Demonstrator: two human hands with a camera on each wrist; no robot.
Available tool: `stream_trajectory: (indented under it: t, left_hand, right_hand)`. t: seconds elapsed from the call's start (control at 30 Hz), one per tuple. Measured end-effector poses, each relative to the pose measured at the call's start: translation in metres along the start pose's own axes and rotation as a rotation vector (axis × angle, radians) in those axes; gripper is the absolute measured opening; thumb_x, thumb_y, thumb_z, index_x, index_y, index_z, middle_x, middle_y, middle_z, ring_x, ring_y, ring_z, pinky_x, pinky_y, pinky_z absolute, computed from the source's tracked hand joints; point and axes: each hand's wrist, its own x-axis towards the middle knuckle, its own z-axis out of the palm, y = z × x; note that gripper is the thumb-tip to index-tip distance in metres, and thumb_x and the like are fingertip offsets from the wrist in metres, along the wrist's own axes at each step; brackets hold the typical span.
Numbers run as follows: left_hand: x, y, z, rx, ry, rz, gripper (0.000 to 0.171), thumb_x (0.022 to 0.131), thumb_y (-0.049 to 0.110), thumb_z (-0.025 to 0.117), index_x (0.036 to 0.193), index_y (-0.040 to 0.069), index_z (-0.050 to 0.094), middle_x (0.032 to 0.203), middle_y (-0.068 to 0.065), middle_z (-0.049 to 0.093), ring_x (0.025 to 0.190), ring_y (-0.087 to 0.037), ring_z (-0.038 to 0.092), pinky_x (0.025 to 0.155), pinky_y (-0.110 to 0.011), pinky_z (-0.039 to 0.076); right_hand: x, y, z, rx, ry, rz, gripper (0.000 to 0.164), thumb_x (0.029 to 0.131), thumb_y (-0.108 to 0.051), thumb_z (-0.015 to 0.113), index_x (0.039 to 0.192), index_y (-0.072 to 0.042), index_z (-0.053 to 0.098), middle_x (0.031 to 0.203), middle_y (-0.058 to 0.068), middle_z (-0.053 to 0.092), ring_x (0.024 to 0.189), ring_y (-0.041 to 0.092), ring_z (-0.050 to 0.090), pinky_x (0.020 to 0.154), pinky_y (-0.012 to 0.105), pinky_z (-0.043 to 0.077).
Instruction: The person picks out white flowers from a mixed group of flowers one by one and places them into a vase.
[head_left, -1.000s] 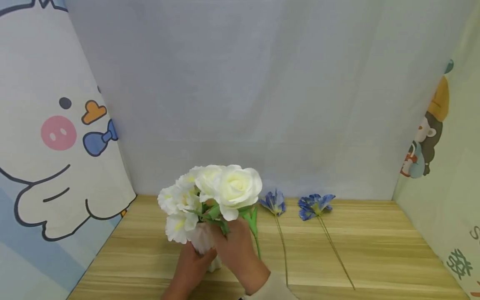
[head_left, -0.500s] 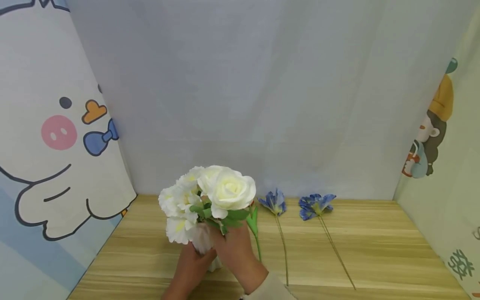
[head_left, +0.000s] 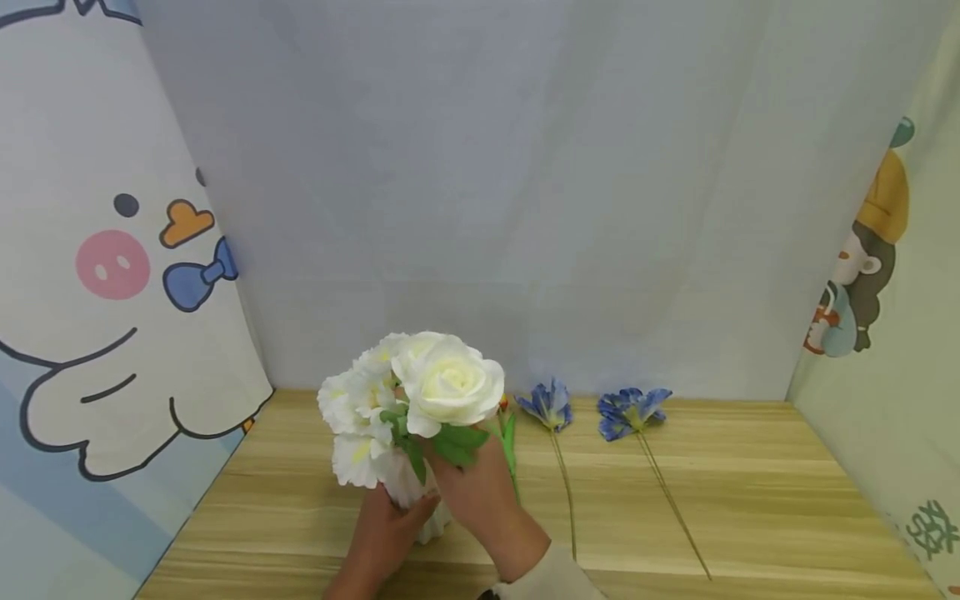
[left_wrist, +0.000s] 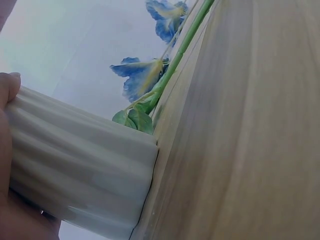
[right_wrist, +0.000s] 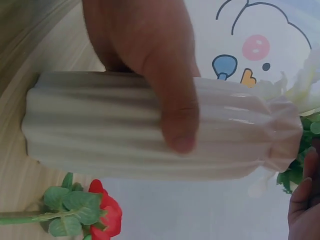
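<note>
A white fluted vase [head_left: 403, 480] stands on the wooden tabletop, left of centre. My left hand [head_left: 381, 533] grips its side; in the right wrist view that thumb lies across the vase [right_wrist: 100, 122]. White ruffled flowers [head_left: 358, 417] lean out of the mouth to the left. Above them on the right is a large white rose [head_left: 453, 385] with green leaves [head_left: 459, 443]. My right hand [head_left: 483, 492] holds this rose just below its head, beside the vase's mouth. Leaves and petals hide those fingertips and the stem.
Two blue flowers [head_left: 549, 407] on long thin stems lie right of the vase. Between them and my right hand is a green-leaved stem [head_left: 510, 446]. A red flower [right_wrist: 109, 214] lies near the vase's base in the right wrist view. Printed fabric walls [head_left: 525, 208] enclose the tabletop.
The white rose has shifted left and slightly down, its leaves turning with it. My right hand stays by the vase's mouth. My left hand keeps its grip on the vase.
</note>
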Motion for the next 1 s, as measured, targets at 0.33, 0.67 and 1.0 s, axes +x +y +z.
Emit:
stream_trajectory:
  t: [0.33, 0.67, 1.0]
  left_hand:
    - [-0.001, 0.011, -0.004, -0.017, -0.050, 0.001, 0.052, 0.085, 0.022, 0.071, 0.128, 0.017, 0.041, 0.114, -0.001, 0.055, 0.102, -0.017, 0.055, 0.085, -0.035, 0.045]
    - [0.002, -0.007, -0.001, -0.053, 0.001, 0.022, 0.074, 0.080, 0.019, 0.076, 0.137, 0.024, 0.028, 0.123, -0.002, 0.046, 0.108, -0.018, 0.049, 0.087, -0.039, 0.042]
    - [0.000, 0.020, -0.003, -0.076, 0.007, 0.087, 0.069, 0.078, 0.007, 0.075, 0.132, 0.015, 0.033, 0.111, -0.005, 0.051, 0.097, -0.020, 0.053, 0.080, -0.033, 0.046]
  right_hand:
    - [0.002, -0.009, 0.002, 0.093, 0.024, 0.008, 0.030, 0.087, -0.002, 0.063, 0.117, -0.007, 0.058, 0.111, 0.003, 0.062, 0.106, 0.017, 0.058, 0.087, 0.035, 0.048]
    - [-0.003, 0.032, 0.017, -0.027, 0.054, 0.017, 0.041, 0.087, -0.014, 0.068, 0.124, -0.020, 0.054, 0.118, -0.007, 0.058, 0.112, 0.012, 0.054, 0.091, 0.034, 0.044]
    - [-0.008, 0.040, 0.014, -0.052, 0.071, -0.115, 0.036, 0.087, -0.012, 0.066, 0.121, -0.013, 0.055, 0.116, 0.000, 0.059, 0.107, 0.017, 0.057, 0.088, 0.034, 0.047]
